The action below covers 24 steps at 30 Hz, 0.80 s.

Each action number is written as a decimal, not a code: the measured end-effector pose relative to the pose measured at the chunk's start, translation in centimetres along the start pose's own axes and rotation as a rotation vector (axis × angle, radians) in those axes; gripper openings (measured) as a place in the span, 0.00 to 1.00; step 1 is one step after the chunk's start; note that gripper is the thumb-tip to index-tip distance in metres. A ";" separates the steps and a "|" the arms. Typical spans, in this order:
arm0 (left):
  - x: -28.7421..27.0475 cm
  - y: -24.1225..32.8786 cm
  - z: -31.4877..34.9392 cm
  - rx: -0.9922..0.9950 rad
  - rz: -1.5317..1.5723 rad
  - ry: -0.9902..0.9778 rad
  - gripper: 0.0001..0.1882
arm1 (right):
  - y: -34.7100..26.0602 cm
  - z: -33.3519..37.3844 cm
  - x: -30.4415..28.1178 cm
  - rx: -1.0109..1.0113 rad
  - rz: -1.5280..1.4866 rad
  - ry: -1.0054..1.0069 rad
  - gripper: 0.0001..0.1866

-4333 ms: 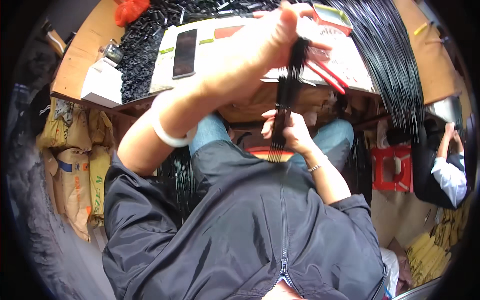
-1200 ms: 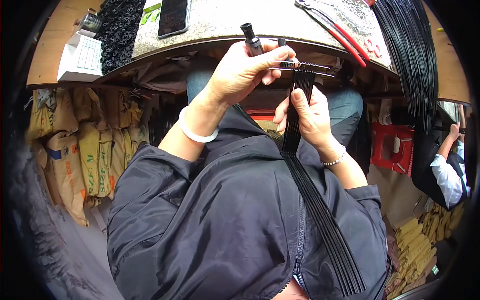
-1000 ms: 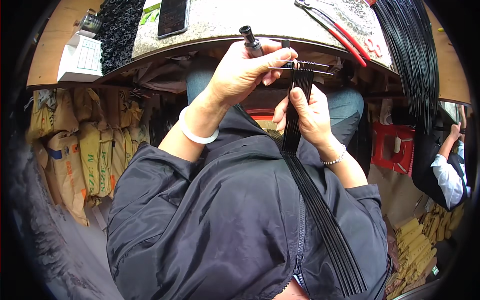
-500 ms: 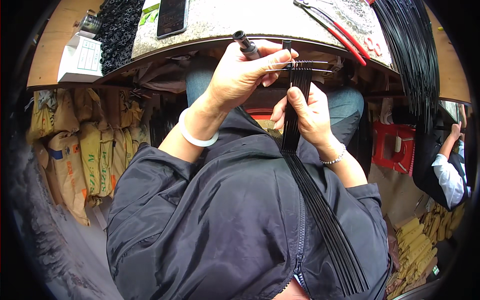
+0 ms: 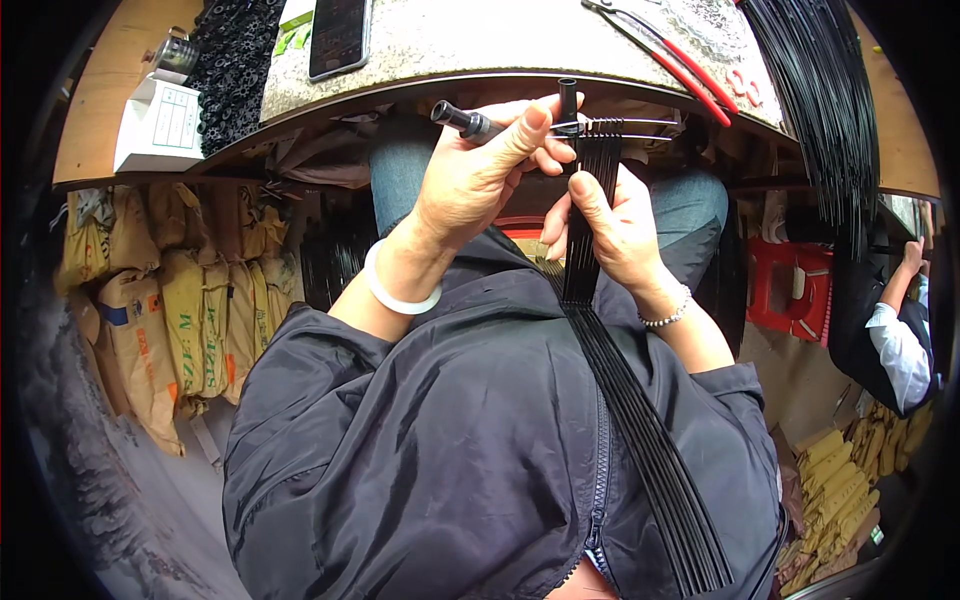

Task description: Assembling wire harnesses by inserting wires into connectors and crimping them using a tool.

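Note:
In my left hand (image 5: 462, 178), closed near the table's front edge, is a dark tool with a round handle (image 5: 462, 120), which points up and left. Its fingers are also beside a short upright black tube (image 5: 568, 98). Two thin metal rods (image 5: 645, 136) run sideways across the top of a flat row of long black strips (image 5: 655, 440). Small loops appear along the rods at the strip ends. My right hand (image 5: 622, 232) pinches the strips below the rods, thumb in front. The strips hang down over my dark jacket. The left fingertips are partly hidden.
On the table (image 5: 440, 50) lie a phone (image 5: 340, 38), red-handled pliers (image 5: 690, 78) and pink finger loops (image 5: 742, 85). A heap of black parts (image 5: 235, 75) and a white box (image 5: 160, 125) stand left. More black strips (image 5: 815, 110) overhang the right edge. Another person's sleeve (image 5: 900, 350) shows right.
My left hand has turned, so the tool's handle tips further left and its thumb is raised. The black tube now shows more fully. My right hand stays almost still on the strips.

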<state>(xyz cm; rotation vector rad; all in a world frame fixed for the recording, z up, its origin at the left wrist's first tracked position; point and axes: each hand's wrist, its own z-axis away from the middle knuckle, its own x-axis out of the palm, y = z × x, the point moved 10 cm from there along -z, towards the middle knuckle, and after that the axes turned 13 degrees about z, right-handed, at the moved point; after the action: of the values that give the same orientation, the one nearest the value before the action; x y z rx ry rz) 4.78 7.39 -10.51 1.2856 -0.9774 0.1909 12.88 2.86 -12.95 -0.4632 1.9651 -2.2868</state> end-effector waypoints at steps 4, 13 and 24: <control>0.9 0.7 0.3 0.102 -0.021 -0.075 0.25 | -0.9 -0.1 0.0 -0.060 -0.014 0.050 0.21; 0.9 0.0 -0.2 0.061 -0.046 0.066 0.20 | -0.7 0.2 -0.3 -0.024 0.072 -0.004 0.25; 0.2 -2.2 -1.5 -0.117 0.200 -0.018 0.12 | -0.3 0.1 -0.6 0.001 0.103 -0.028 0.32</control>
<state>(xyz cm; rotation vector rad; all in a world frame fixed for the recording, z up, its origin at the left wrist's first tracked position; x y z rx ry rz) 7.02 7.85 -11.92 1.0844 -1.1166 0.2726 13.53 2.94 -12.70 -0.3824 1.9278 -2.2070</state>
